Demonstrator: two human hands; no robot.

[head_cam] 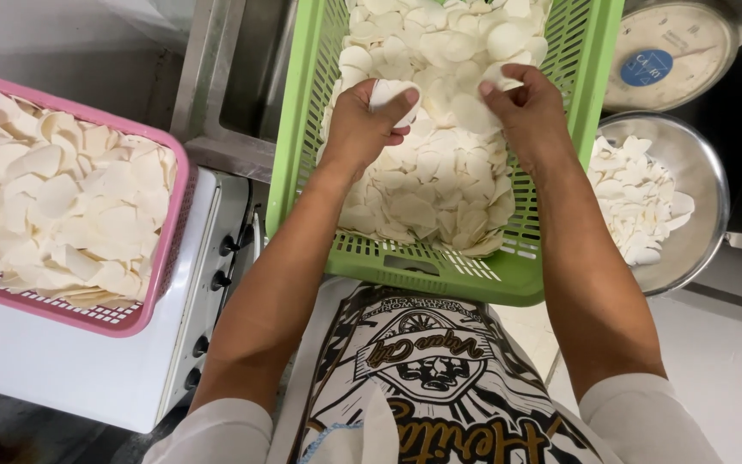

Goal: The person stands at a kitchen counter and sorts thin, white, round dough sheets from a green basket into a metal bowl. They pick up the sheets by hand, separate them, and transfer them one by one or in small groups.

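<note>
The green basket fills the upper middle of the frame, heaped with pale round chips that lie directly under both hands. The left hand has its grip closed on a single chip, held just above the heap; the right hand, equally near, pinches another chip at the heap's upper right.

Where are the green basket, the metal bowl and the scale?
Green basket (440, 273), head view, on its near rim.
Metal bowl (704, 172), head view, on its bare inner wall.
Scale (680, 43), head view, on its round dial face.
</note>
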